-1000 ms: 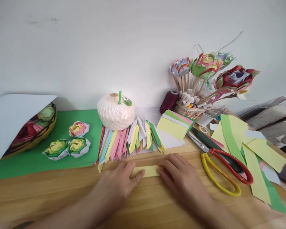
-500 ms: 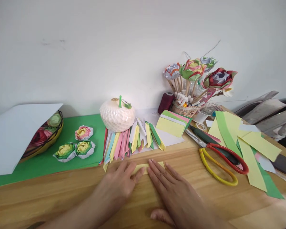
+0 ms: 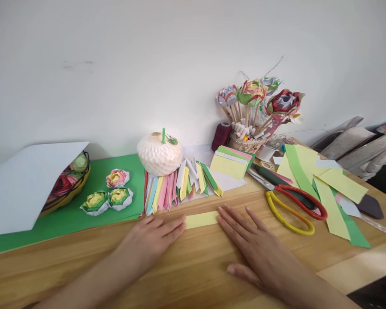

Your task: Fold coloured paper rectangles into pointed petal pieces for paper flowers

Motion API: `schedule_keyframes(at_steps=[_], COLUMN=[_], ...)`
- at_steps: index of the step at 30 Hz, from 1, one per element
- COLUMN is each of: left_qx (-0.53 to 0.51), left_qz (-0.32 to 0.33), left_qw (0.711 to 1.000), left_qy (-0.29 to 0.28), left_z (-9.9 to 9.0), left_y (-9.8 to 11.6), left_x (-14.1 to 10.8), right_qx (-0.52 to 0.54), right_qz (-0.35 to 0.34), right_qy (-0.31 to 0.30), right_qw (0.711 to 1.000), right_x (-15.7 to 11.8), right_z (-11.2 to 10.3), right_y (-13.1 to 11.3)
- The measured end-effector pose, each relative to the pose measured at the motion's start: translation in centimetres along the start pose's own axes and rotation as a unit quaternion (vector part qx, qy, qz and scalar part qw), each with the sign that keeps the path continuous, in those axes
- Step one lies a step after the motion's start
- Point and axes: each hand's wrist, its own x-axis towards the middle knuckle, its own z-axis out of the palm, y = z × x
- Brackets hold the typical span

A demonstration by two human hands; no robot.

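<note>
A narrow yellow paper strip (image 3: 201, 219) lies flat on the wooden table between my hands. My left hand (image 3: 159, 234) rests with its fingertips on the strip's left end. At the right end lie the fingers of my right hand (image 3: 252, 240), stretched and spread with the thumb apart. Just beyond the strip is a row of folded paper pieces (image 3: 167, 193) in pink, yellow, blue, white and green. A stack of cut paper (image 3: 229, 165), yellow on top, sits on a white sheet behind them.
Red-and-yellow-handled scissors (image 3: 291, 212) lie to the right, beside loose paper offcuts (image 3: 331, 206). Behind stand a white textured fruit-shaped object (image 3: 161, 154), a maroon thread spool (image 3: 221, 136) and paper flowers (image 3: 252, 92). Three small paper flowers (image 3: 119, 196) sit on green paper (image 3: 112, 165) at left.
My hands have moved apart along the yellow strip, the left to the left and the right to the right, uncovering its middle. The view has shifted slightly.
</note>
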Motion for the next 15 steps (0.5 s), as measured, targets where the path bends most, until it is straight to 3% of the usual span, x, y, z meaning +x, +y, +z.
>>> schedule_keyframes(at_steps=[5, 15], left_qx=[-0.026, -0.036], left_qz=[-0.006, -0.013], left_qw=[0.999, 0.999], left_qy=[-0.023, 0.029], left_z=[0.2, 0.2], left_y=[-0.3, 0.0], left_x=[0.0, 0.0], right_qx=[-0.077, -0.1], right_qz=[0.021, 0.062], right_qy=[0.07, 0.189], right_qw=[0.994, 0.975], right_x=[0.6, 4.2], right_z=[0.0, -1.9], right_y=[-1.1, -6.4])
